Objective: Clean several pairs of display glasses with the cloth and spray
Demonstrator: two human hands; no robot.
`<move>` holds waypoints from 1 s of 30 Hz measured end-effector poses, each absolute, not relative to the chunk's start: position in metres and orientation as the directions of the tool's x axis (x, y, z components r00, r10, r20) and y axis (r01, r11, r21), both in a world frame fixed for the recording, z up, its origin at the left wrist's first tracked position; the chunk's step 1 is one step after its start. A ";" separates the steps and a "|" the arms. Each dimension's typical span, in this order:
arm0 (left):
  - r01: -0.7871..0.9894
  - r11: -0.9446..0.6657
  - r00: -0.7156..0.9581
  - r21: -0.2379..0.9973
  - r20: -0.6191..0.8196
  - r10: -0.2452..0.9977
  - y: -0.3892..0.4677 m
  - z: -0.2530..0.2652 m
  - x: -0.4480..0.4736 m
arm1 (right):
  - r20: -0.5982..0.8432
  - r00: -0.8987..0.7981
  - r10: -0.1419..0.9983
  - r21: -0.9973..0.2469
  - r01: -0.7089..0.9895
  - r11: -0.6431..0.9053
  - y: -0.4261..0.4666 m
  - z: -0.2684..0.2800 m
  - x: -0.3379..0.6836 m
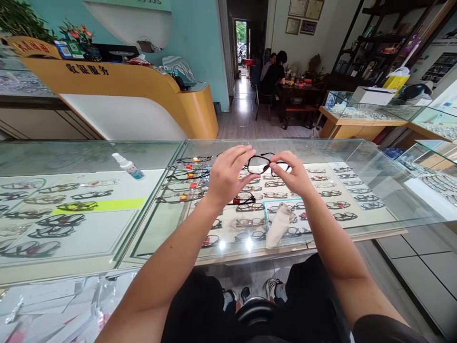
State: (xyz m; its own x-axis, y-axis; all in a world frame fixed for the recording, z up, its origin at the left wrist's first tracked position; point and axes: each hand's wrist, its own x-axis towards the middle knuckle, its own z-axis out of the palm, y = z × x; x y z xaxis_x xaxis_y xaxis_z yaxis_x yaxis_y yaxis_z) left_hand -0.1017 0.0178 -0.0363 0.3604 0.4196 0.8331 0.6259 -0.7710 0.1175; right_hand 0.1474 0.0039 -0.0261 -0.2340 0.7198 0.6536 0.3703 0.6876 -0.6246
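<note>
A pair of dark-framed eyeglasses [258, 165] is held up over the glass display case [221, 255]. My left hand [228, 174] grips the left end of the frame, fingers closed on it. At the bridge and the other lens, the fingers of my right hand [291, 174] pinch the same eyeglasses. Below my right hand a pale grey cleaning cloth [279, 226] lies on the glass top. More eyeglasses [189, 175] with red and orange tags lie to the left of my left hand, and rows of frames show through the glass.
A white spray bottle [129, 166] lies on the glass to the left. Papers and plastic bags [53, 309] cover the lower left. Beyond the case stand a wooden cashier counter [143, 78] and more showcases [367, 112]. Two people [274, 71] sit at a table at the back.
</note>
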 end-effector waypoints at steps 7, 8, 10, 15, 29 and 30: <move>0.639 -0.707 0.135 0.303 0.861 0.491 0.022 -0.036 -0.106 | 0.644 0.404 0.650 -0.734 0.085 0.674 0.031 -0.032 0.171; 0.635 -0.699 0.101 0.328 0.862 0.497 0.023 -0.034 -0.107 | 0.592 0.442 0.674 -0.758 0.021 0.652 0.035 -0.034 0.176; 0.616 -0.701 0.045 0.360 0.872 0.487 0.022 -0.028 -0.109 | 0.528 0.419 0.739 -0.779 -0.108 0.618 0.042 -0.037 0.182; 0.568 -0.725 -0.003 0.390 0.882 0.472 0.016 0.011 -0.114 | 0.526 0.142 0.839 -0.821 -0.175 0.544 0.041 -0.027 0.176; 0.556 -0.774 -0.018 0.304 0.935 0.354 -0.015 0.114 -0.117 | 0.898 -0.072 0.434 -0.331 0.541 0.773 -0.029 0.116 0.141; 0.558 -0.778 -0.016 0.290 0.940 0.340 -0.014 0.112 -0.117 | 0.892 -0.067 0.448 -0.340 0.554 0.760 -0.029 0.113 0.139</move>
